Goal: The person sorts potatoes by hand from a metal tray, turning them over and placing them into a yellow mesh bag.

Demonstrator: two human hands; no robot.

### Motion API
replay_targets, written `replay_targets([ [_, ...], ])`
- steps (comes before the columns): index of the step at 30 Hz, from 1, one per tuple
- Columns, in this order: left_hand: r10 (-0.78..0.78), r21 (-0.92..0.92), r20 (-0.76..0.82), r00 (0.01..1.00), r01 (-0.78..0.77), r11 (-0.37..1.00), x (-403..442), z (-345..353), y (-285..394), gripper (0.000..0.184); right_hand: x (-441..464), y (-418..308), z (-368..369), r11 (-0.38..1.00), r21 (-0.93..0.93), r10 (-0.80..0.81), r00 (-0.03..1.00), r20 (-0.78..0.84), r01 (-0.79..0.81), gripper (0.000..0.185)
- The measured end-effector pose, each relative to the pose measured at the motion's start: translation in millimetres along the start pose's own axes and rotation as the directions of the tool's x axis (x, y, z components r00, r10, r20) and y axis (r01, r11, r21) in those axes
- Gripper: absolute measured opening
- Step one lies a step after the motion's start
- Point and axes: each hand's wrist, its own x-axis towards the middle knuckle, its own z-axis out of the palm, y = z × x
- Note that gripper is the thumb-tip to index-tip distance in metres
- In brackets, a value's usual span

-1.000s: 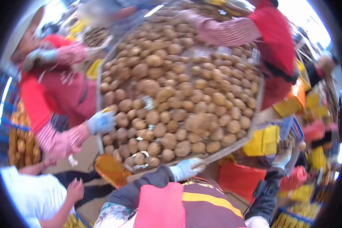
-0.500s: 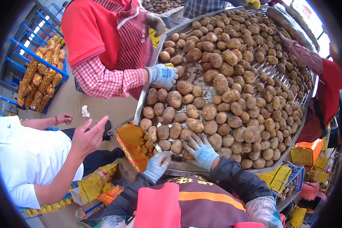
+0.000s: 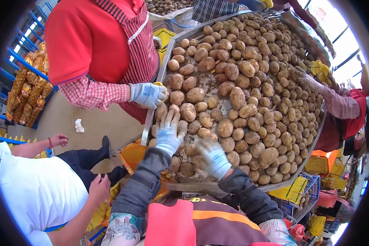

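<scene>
My left hand, in a light blue and white glove, lies spread over potatoes at the near left of a metal sorting table. Its fingers are stretched out and grip nothing. To its right is my right hand, gloved alike, low over potatoes near the table's front edge. Its fingers are blurred but look extended, with nothing held. Brown potatoes of mixed sizes surround both hands. Some potatoes lie between my forearms, partly hidden by them.
Across the left edge, a co-worker's gloved hand rests by the rim. Another worker's arm reaches in from the right. A person in a white shirt stands at left. An orange container sits below the table's left corner; a yellow crate is at right.
My left hand has moved up and forward from the table edge onto the potatoes, its fingers now spread. My right hand has shifted slightly left. The co-worker's gloved hand has drawn back toward the rim.
</scene>
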Motion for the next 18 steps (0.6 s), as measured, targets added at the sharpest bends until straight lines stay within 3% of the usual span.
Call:
replay_targets([
  [1,-0.001,-0.004,-0.003,1.000,0.001,1.000,9.9,6.1,1.8,0.062,-0.8,10.1,-6.5,0.990,-0.056,0.126,0.987,-0.104,-0.132,0.051],
  [3,-0.094,0.110,0.213,0.973,0.072,0.991,29.1,13.8,14.3,0.068,0.7,37.0,-14.3,0.961,-0.143,0.219,0.966,-0.136,-0.238,0.052],
  [4,-0.098,0.206,0.367,0.925,0.022,0.978,29.3,11.6,23.3,0.073,6.5,50.0,-19.1,0.953,-0.201,0.199,0.968,-0.152,-0.227,0.052],
  [7,-0.044,0.183,0.464,0.885,-0.047,0.982,15.7,8.6,36.6,0.066,38.3,81.7,-29.9,0.966,-0.168,0.162,0.967,-0.196,-0.196,0.047],
  [11,0.155,0.076,0.413,0.897,-0.204,0.976,-38.0,3.9,40.5,0.057,98.4,110.8,-12.1,0.973,-0.194,0.078,0.966,-0.247,-0.128,0.041],
  [13,0.143,0.097,0.358,0.922,-0.189,0.977,-62.5,-4.2,43.0,0.053,117.2,105.9,-0.4,0.911,-0.274,0.286,0.951,-0.115,-0.307,0.047],
  [14,0.120,0.099,0.368,0.922,-0.168,0.981,-73.6,-9.2,40.4,0.052,125.7,98.8,4.3,0.882,-0.234,0.426,0.904,0.032,-0.408,0.054],
  [15,0.101,0.107,0.378,0.920,-0.152,0.983,-85.0,-11.7,35.9,0.050,129.7,78.7,-5.2,0.870,-0.355,0.413,0.900,0.142,-0.343,0.056],
  [18,0.077,0.193,0.344,0.936,-0.151,0.969,-103.7,-18.0,35.5,0.046,127.0,80.1,18.6,0.892,-0.336,0.366,0.920,0.140,-0.304,0.055],
])
